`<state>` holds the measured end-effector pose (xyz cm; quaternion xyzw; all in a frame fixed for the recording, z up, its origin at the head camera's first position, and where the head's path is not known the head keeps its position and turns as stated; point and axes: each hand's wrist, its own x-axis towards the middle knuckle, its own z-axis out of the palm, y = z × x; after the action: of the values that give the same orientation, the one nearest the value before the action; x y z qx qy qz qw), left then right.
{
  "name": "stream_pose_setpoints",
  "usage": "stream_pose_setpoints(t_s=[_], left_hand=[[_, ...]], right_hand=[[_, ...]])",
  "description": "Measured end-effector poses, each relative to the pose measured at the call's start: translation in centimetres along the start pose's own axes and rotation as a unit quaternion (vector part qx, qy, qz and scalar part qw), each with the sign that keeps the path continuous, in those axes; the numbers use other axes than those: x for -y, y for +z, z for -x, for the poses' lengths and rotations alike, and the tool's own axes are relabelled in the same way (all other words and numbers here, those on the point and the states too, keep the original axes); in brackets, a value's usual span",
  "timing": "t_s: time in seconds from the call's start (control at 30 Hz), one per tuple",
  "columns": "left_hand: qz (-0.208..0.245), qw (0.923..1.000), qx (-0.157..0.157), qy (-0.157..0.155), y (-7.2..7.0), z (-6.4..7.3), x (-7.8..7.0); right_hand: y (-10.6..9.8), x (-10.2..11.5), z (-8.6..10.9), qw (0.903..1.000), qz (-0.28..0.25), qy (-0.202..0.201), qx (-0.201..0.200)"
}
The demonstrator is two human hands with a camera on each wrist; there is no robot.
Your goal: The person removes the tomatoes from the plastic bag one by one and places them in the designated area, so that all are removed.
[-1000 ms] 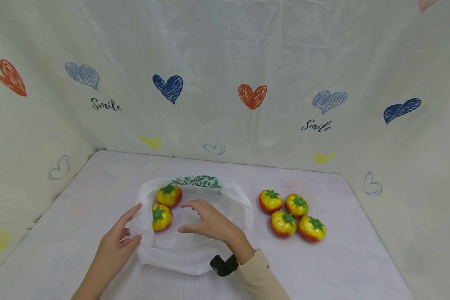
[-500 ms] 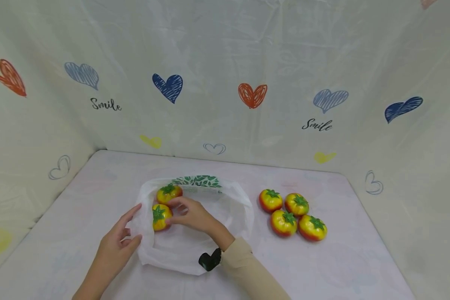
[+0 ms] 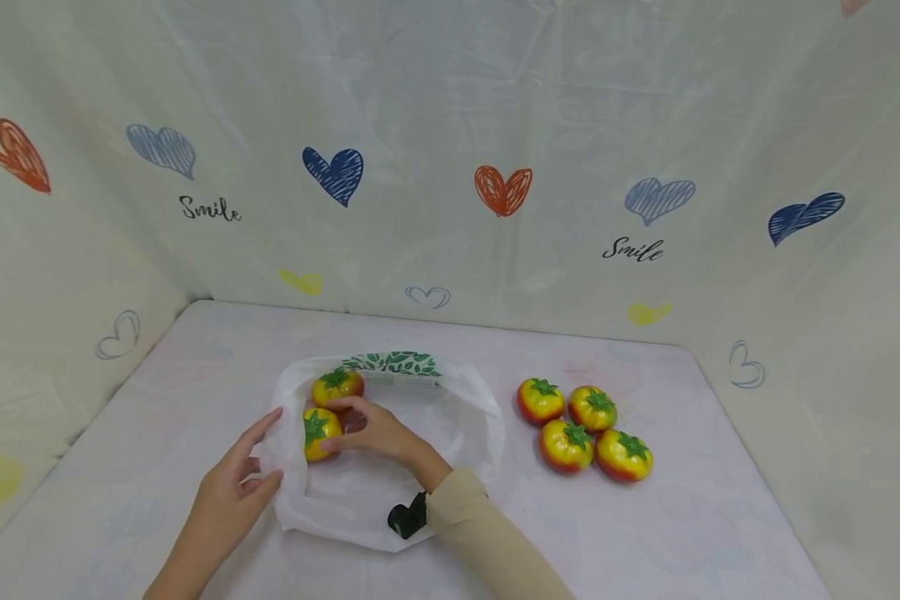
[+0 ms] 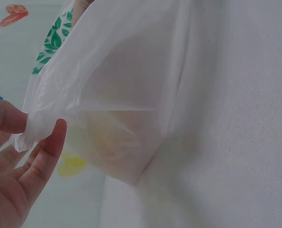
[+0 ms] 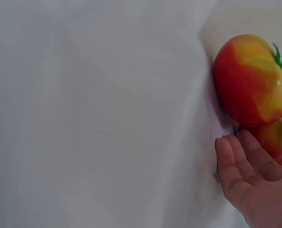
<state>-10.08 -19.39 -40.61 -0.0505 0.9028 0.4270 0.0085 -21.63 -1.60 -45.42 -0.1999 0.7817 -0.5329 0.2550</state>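
A white plastic bag [image 3: 405, 521] with a green leaf print lies with its mouth spread wide. My left hand [image 3: 236, 479] holds the bag's left rim; in the left wrist view the thin plastic [image 4: 41, 124] is bunched between its thumb and fingers. Inside, against the left side, two red-and-yellow tomatoes with green leafy tops sit together, a far tomato [image 3: 337, 388] and a near tomato [image 3: 321, 435]. My right hand [image 3: 378, 433] reaches into the bag and pinches the near tomato between thumb and forefinger. In the right wrist view its other fingers [image 5: 231, 161] lie low beside this tomato [image 5: 247, 80].
Several more tomatoes [image 3: 566, 447] stand in a cluster on the white table [image 3: 682, 533], right of the bag. A black strap-like piece [image 3: 407, 517] is at the right wrist, over the bag's near rim. A pale curtain [image 3: 427, 100] with printed hearts rises behind.
My right hand has moved left inside the bag, from apart from the tomatoes to a pinch on the near one. The left hand stays on the bag's rim.
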Motion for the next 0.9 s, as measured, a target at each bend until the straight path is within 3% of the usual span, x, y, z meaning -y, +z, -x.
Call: stream_pose_setpoints(t_s=[0.27,0.57,0.9], left_hand=[[-0.005,0.9999,-0.003,0.009,0.0,0.0,0.1],[-0.007,0.999,-0.021,0.039,0.0,0.1,0.1],[-0.002,0.9991,-0.019,0.037,0.1,0.0,0.2]], right_hand=[[0.4,0.0,-0.5,0.9994,-0.022,0.023,-0.015],[1.5,0.5,-0.9,0.9989,0.012,0.045,-0.011],[1.9,0.4,-0.9,0.9975,0.043,0.05,-0.026]])
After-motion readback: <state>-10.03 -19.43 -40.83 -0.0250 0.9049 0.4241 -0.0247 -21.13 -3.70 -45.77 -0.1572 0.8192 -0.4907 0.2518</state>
